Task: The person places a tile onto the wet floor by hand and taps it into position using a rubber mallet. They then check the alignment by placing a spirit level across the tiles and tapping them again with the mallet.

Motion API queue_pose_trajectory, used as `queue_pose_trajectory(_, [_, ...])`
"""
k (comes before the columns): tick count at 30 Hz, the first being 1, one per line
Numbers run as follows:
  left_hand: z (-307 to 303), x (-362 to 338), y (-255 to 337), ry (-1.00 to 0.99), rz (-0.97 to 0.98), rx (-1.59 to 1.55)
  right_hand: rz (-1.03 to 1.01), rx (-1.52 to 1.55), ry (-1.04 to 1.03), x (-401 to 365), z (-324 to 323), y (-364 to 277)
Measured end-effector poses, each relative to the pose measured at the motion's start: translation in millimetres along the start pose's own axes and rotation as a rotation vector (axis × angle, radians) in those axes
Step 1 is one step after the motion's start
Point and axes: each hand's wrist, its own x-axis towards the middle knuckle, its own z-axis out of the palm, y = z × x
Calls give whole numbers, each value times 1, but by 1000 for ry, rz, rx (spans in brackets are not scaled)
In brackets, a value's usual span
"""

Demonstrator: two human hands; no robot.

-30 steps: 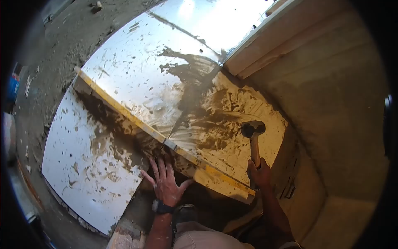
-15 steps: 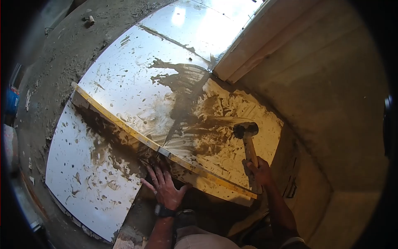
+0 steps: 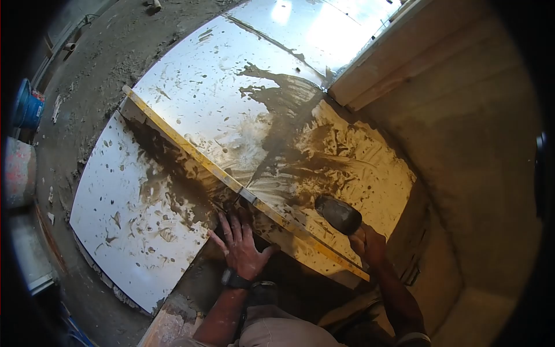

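Note:
My left hand (image 3: 245, 251), a dark watch on its wrist, lies with fingers spread at the edge of the mud-smeared tiles, just below a yellow spirit level (image 3: 191, 149). The level stretches diagonally across the white tiles (image 3: 199, 87), from upper left to lower right. In my right hand (image 3: 370, 243) is a mallet (image 3: 339, 214) with a dark head, gripped by its handle. Its head looms over the tile on the right, beside the level's lower half. Most of the handle is hidden behind the head and fingers.
A blue bucket (image 3: 29, 107) stands at the far left on rough grey mortar (image 3: 87, 87). A plain wall (image 3: 462, 144) bounds the tiles on the right, with a wooden-looking edge (image 3: 376, 81) at the upper right. Brown wet smears cover several tiles.
My right hand has lifted and tilted the mallet, whose head now looks larger and nearer to me. The view has shifted a little. My left hand stays spread beside the level.

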Motion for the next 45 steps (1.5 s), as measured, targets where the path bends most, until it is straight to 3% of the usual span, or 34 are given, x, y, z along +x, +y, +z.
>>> queue_pose_trajectory(2, [3,2,-2,19,-5,-8,-81,-122,13,4,6,5])
queue_pose_trajectory(3, [4,-1,-2,29,9,-20,35,-141,-83,4,6,5])
queue_pose_trajectory(5, [4,1,-2,28,13,-18,-63,-78,35,9,3,4])
queue_pose_trajectory(7, [3,2,-1,27,7,-17,5,-27,-7,9,-2,1])
queue_pose_trajectory(10, [1,-2,-2,3,-16,-32,62,238,169,-6,3,4])
queue_pose_trajectory(13, [2,0,-1,8,-14,-33,-42,375,319,-30,0,7])
queue_pose_trajectory(16, [-4,1,0,-43,-16,-28,-58,297,238,-42,-7,13])
queue_pose_trajectory(17, [-5,1,0,-46,-24,-25,76,103,67,-47,-2,32])
queue_pose_trajectory(23, [-3,-2,-1,-35,-25,-24,69,93,8,-7,6,14])
queue_pose_trajectory(31, [-3,-2,2,-25,14,3,14,53,108,-3,8,8])
queue_pose_trajectory(33, [3,-10,10,41,101,98,52,97,117,-2,1,-5])
queue_pose_trajectory(36, [13,-26,35,-129,216,17,124,142,88,-1,-4,-10])
queue_pose_trajectory(37, [19,-30,42,-132,268,11,1,57,54,3,1,1])
queue_pose_trajectory(40, [37,-38,58,-208,204,65,96,91,125,-2,7,9])
queue_pose_trajectory(43, [24,-36,66,-229,193,-32,88,83,77,0,8,13])
queue_pose_trajectory(45, [28,-35,64,-235,208,12,64,44,150,-2,11,14])
